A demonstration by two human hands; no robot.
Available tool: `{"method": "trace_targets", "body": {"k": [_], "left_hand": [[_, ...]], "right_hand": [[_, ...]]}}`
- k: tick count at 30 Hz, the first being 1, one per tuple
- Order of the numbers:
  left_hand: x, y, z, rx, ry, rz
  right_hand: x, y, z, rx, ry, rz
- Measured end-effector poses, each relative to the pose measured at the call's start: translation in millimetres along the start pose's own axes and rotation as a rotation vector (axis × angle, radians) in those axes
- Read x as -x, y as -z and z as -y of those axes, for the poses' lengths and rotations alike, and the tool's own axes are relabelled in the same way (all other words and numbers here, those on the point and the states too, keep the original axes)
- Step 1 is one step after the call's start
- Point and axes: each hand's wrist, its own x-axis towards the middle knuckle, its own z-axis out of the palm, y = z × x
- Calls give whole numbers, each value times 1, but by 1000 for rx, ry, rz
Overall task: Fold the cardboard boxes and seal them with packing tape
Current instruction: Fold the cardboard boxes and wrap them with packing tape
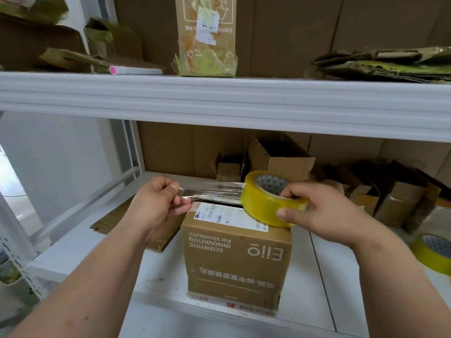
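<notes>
Head view: cardboard box (235, 259) upright on white lower shelf (102, 242), centre frame, printed text upside down on near face, shipping label (231, 217) on top near edge. Top flaps not fully shut, dark gap along back of lid.

Right hand (317, 211) gripping yellow tape roll (271, 198): fingers hooked thru core, thumb on outer rim. Roll tilted, lower edge touching or just above box top right corner, can't tell which.

Left hand (156, 201) pinching free end of clear tape strip (212, 189) btw thumb and fingers, other fingers curled. Strip stretched taut from roll leftward, running above box top, apart from lid.

Flattened cardboard (114, 220) lying on shelf left of box, partly under left wrist.

Behind box: open small boxes (268, 159) w/ flaps up, against cardboard back panel. More boxes (390, 196) stacked at right. Second yellow tape roll (434, 252) at right frame edge on shelf.

Upper shelf (219, 98): brown paper bag (207, 35) w/ white label, crushed cardboard pile (385, 64) right, white tube w/ pink end (131, 70) left.
</notes>
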Motion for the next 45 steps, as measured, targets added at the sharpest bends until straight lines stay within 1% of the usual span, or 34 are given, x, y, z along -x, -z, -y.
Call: {"method": "trace_targets", "body": {"k": [1,3,5,6,8,10,14,17,19,22,26,29,33,38,45], "left_hand": [[1,1,1,-19,0,-18],[7,0,7,-41,23,-35],[13,-5,12,44,65,-8],[14,-8,13,95,81,-6],[14,-9,10,140,104,-17],[11,-4,3,111,93,16],[5,7,-15,25,-43,96],[0,2,-25,57,-111,85],[-2,-2,-25,139,-75,89],[-3,-5,-20,268,47,94],[-9,-4,-20,291,158,76],[-13,-3,-19,211,203,49],[-15,-6,-5,32,200,1],[-7,-18,13,-89,241,49],[-12,-9,20,-356,209,-2]], "right_hand": [[1,0,-2,4,-6,-47],[4,1,-5,56,-23,-192],[7,2,-6,110,-30,-325],[7,2,-6,130,-33,-345],[9,-1,-5,158,-32,-307],[10,-4,-7,184,-18,-275],[10,-7,-11,207,16,-365],[10,-11,-11,217,9,-353],[11,-15,-12,225,7,-324],[13,-19,-12,237,15,-310],[10,-25,-9,283,14,-321],[9,-29,-10,268,24,-363],[7,-32,-12,254,41,-390],[4,-40,-13,196,35,-407],[1,-45,-9,146,24,-408]]}}
